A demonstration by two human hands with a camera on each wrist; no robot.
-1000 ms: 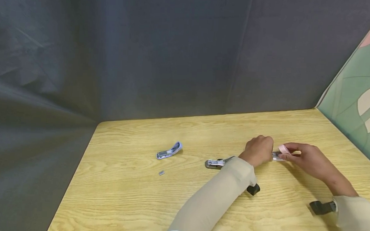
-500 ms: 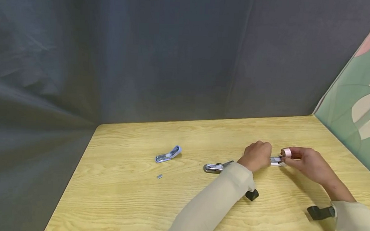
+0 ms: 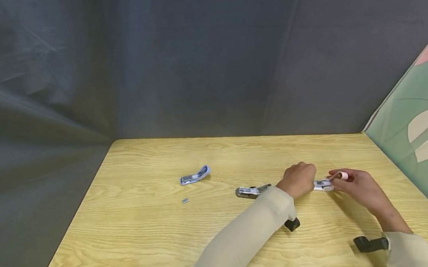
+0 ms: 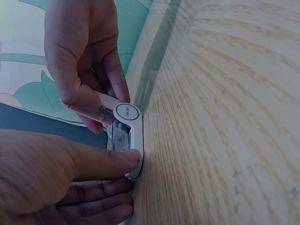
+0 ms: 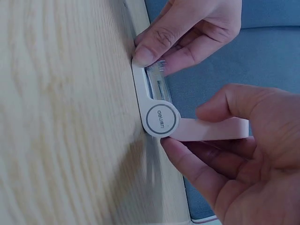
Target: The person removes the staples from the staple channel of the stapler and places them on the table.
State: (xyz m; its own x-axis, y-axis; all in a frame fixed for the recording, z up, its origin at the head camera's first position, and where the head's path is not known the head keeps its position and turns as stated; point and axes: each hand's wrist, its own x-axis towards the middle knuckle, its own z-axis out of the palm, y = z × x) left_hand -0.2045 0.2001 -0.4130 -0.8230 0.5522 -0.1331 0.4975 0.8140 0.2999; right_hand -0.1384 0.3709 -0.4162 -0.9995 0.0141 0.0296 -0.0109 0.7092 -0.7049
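Lying toward the right of the light wooden table (image 3: 152, 234), small white and pale pink plastic stapler (image 3: 323, 185) with a round hinge cap, base flat on the wood, pink top arm (image 5: 213, 129) swung up and open. Pinning the base down at its left end, left hand (image 3: 299, 179), thumb and fingers curled and pinching the base edge, thumb tip (image 4: 126, 157) pressing on the white side. Gripping the raised pink arm, right hand (image 3: 356, 186), thumb above and fingers below, pinching it just beside the hinge. Showing inside the open base, a metal staple channel (image 5: 157, 82). Resting left of the left hand, a silver metal stapler part (image 3: 249, 190). Sitting farther left, well apart, a lilac and silver opened stapler (image 3: 195, 175), with a tiny grey staple strip (image 3: 185, 200) lying near it. Standing behind the table, a dark grey cloth backdrop (image 3: 188, 64).
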